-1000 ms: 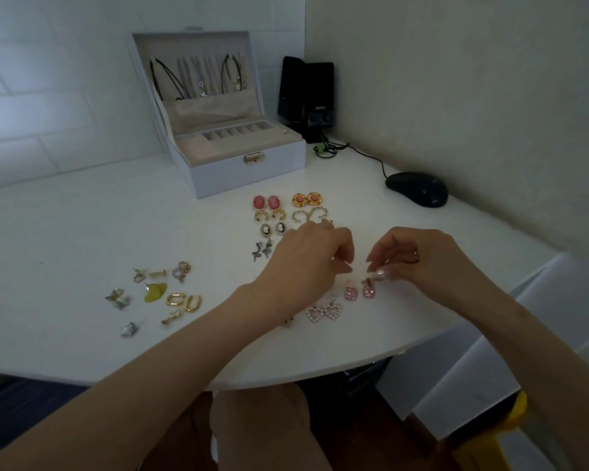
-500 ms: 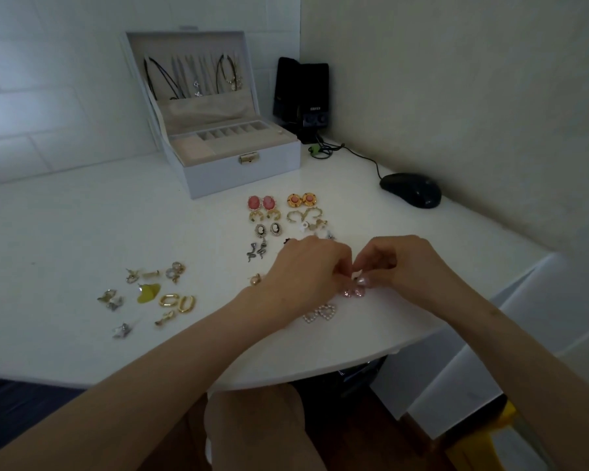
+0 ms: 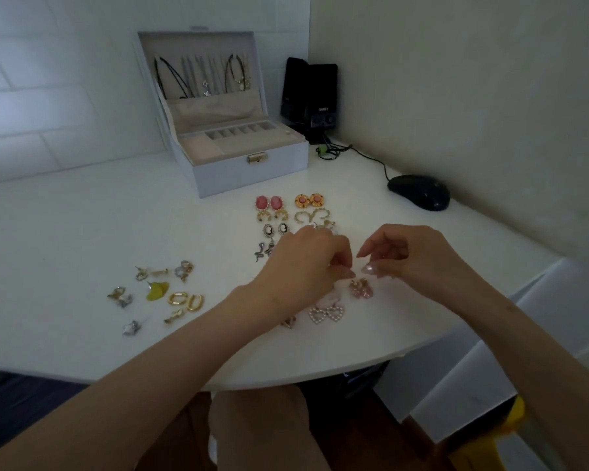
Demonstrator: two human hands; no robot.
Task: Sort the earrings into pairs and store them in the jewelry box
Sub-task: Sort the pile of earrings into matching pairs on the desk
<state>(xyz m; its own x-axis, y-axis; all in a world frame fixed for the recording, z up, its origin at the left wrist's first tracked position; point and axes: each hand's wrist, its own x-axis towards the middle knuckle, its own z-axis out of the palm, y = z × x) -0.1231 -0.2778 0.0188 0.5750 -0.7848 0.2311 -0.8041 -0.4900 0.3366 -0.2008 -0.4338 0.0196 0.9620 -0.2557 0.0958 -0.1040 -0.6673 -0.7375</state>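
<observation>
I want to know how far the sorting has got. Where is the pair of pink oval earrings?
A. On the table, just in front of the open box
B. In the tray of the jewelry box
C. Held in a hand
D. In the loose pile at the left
A: the pink oval earrings lie side by side on the table, just in front of the open jewelry box, beside the round gold pair.

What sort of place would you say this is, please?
Probably a home desk in a room corner: a black computer mouse and black desktop speakers sit on the white rounded tabletop, with an open pale-blue jewelry box.
</observation>
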